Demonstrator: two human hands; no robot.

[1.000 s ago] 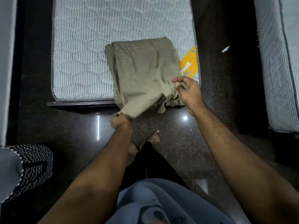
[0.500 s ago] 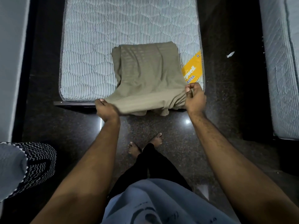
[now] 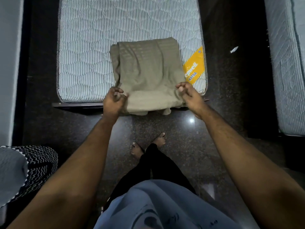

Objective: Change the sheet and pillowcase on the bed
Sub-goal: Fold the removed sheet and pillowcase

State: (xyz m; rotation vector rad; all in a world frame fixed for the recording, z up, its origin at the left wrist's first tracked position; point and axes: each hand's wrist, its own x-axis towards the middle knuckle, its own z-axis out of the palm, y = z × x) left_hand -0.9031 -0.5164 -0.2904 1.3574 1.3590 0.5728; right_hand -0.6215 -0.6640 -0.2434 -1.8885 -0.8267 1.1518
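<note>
A folded olive-green sheet lies on the near end of the bare striped mattress. Its front edge hangs over the foot of the bed. My left hand hovers at the sheet's near left corner, fingers loosely curled, with no fabric visibly between them. At the near right corner my right hand sits the same way, its fingertips just beside the cloth. No pillow or pillowcase is plainly identifiable.
A yellow brand label shows on the mattress's right corner. Another mattress stands at the right. A black-and-white zigzag cloth lies at the lower left. I stand barefoot on a dark glossy floor with a white scrap.
Both hands pulled the sheet's front fold out wide along the bed's foot, then let the edge drop. They now sit higher at the corners with loosened fingers.
</note>
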